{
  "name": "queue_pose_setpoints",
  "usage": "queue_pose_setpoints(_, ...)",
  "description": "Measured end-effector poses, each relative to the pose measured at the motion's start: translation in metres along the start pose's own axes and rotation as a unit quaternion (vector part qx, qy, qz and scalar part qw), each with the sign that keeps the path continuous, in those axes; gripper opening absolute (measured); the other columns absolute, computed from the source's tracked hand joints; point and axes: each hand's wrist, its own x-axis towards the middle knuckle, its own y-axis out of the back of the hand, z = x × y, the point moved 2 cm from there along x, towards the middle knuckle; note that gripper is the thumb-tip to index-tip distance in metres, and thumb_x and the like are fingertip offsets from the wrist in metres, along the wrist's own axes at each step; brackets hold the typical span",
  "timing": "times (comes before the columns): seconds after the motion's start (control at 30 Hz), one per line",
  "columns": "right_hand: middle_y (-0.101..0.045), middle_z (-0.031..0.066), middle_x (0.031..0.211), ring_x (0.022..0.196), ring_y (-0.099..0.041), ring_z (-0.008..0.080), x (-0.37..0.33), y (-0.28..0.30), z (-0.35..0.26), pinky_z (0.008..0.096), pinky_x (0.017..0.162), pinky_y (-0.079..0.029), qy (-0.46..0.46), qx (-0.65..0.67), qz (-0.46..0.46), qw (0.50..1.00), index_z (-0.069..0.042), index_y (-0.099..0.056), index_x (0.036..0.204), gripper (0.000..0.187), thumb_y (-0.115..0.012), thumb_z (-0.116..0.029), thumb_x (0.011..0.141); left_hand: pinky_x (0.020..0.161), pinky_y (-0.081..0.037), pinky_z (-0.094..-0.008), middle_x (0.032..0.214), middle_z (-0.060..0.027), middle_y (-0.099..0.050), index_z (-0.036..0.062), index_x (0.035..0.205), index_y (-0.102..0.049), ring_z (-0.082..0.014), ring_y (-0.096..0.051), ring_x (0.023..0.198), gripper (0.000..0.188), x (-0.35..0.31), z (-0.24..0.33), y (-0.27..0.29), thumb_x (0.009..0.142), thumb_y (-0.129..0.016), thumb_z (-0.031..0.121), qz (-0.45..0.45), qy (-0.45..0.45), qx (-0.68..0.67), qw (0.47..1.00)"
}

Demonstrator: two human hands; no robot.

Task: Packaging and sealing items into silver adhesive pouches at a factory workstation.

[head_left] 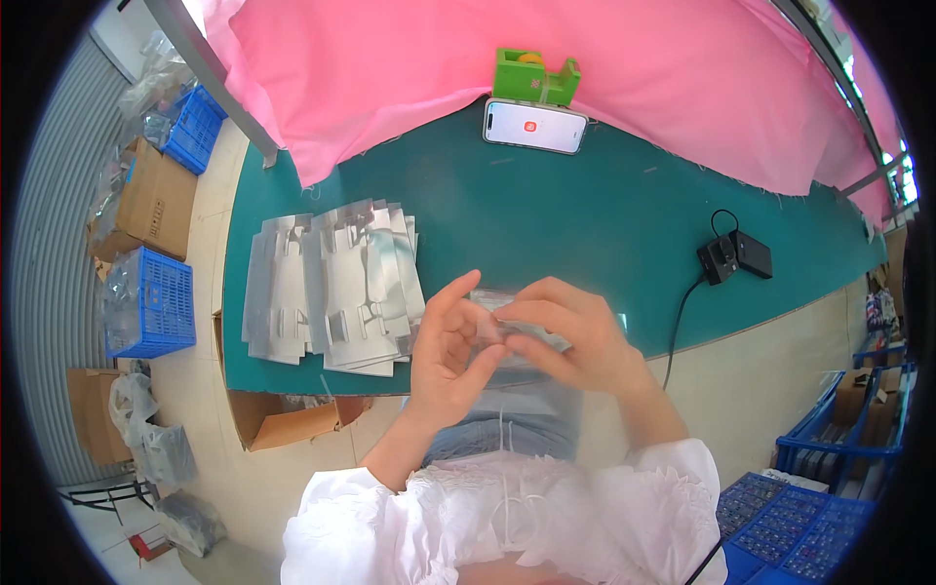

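Observation:
Both hands meet over the near edge of a dark green table [546, 229]. My left hand [444, 351] and my right hand [570, 336] pinch a clear, shiny plastic piece [497, 327] between their fingertips; it looks like a transparent fold-up box or bag, partly hidden by the fingers. To the left lies a fanned stack of flat silvery die-cut sheets [331, 283], a short way from my left hand.
A phone [534, 125] leans on a green tape dispenser [534, 76] at the back, before a pink cloth [585, 68]. Two small black devices with a cable [733, 257] sit right. Blue crates [148, 302] and cardboard boxes [156, 200] stand on the floor left; more blue crates [809, 517] right.

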Motion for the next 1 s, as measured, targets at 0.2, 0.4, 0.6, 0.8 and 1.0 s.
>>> queue_pose_setpoints(0.2,-0.069,0.0082,0.099,0.078,-0.065,0.0250,-0.003,-0.001,-0.007,0.0332,0.068,-0.049,0.035,-0.045,-0.003,0.998,-0.005,-0.067,0.110,0.043,-0.081,-0.015,0.070,0.087,-0.045,-0.0300,0.095,-0.0050,-0.055,0.0028,0.143,-0.034,-0.0134,-0.055,0.088,0.067,-0.003,0.000,0.000,0.082,-0.057,-0.013,0.009,-0.109,0.036,0.993)
queue_pose_setpoints(0.4,-0.070,0.0082,0.091,0.076,-0.065,0.0249,-0.007,0.006,-0.014,0.0332,0.066,-0.050,-0.017,-0.062,-0.037,0.997,-0.005,-0.067,0.104,0.041,-0.081,-0.019,0.069,0.089,-0.044,-0.0292,0.097,-0.0045,-0.055,0.0025,0.139,-0.039,-0.0134,-0.056,0.091,0.062,-0.010,-0.004,-0.002,0.082,-0.059,-0.012,0.008,-0.065,0.032,0.997)
queue_pose_setpoints(0.6,-0.070,0.0060,0.087,0.070,-0.064,0.0246,-0.009,0.013,-0.020,0.0347,0.060,-0.049,0.001,-0.115,-0.052,0.992,-0.005,-0.067,0.095,0.031,-0.079,-0.019,0.069,0.084,-0.049,-0.0282,0.102,-0.0065,-0.057,0.0023,0.115,-0.059,-0.0143,-0.060,0.094,0.037,-0.008,0.000,0.000,0.080,-0.064,-0.009,-0.006,-0.019,0.069,0.997)
queue_pose_setpoints(0.8,-0.069,0.0040,0.083,0.066,-0.063,0.0229,-0.012,0.016,-0.023,0.0345,0.058,-0.049,0.021,-0.147,-0.064,0.987,-0.008,-0.067,0.092,0.028,-0.078,-0.019,0.068,0.074,-0.053,-0.0271,0.104,-0.0092,-0.060,0.0049,0.096,-0.068,-0.0188,-0.066,0.081,0.025,-0.009,0.016,-0.007,0.074,-0.070,-0.006,0.009,-0.070,0.255,0.964)
queue_pose_setpoints(1.0,-0.068,0.0036,0.078,0.065,-0.063,0.0210,-0.013,0.017,-0.024,0.0330,0.056,-0.049,0.023,-0.151,-0.095,0.984,-0.008,-0.067,0.087,0.021,-0.076,-0.017,0.070,0.070,-0.048,-0.0259,0.090,-0.0094,-0.062,0.0023,0.088,-0.068,-0.0170,-0.061,0.083,0.022,-0.011,0.021,-0.009,0.069,-0.072,-0.008,-0.008,-0.074,0.292,0.954)
